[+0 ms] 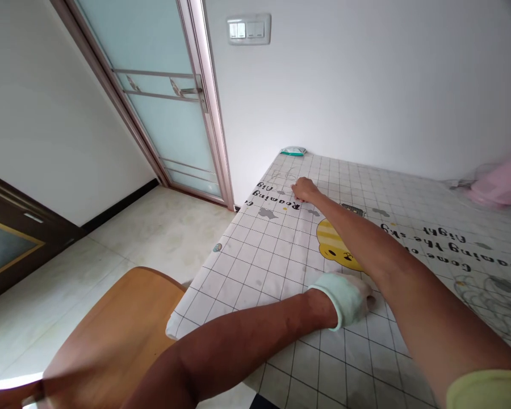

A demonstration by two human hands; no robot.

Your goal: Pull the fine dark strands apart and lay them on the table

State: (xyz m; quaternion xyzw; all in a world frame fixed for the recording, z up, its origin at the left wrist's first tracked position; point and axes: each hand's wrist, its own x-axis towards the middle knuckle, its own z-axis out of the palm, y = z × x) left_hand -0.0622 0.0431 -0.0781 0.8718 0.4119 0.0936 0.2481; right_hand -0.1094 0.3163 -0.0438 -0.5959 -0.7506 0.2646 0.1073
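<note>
My left hand (348, 298) wears a pale mint, cuffed, glove-like covering and rests low on the tablecloth (238, 272). Its shape is compact, with the fingers seeming curled; anything beneath them is hidden. Farther off, my bare right hand (304, 190) is closed in a fist against the cloth, over printed lettering near the left edge. Whether it pinches the cloth or something small cannot be seen. The cloth is white with a dark grid, printed words, grey clouds and a yellow cartoon animal (338, 247), which my right forearm partly covers.
A small green-and-white packet (293, 151) lies at the far corner by the wall. Something pink in clear plastic (500, 180) sits at the right. A wooden chair (119, 318) stands beside the table's left edge. Beyond are a frosted glass door (170, 125) and a switch panel (249, 29).
</note>
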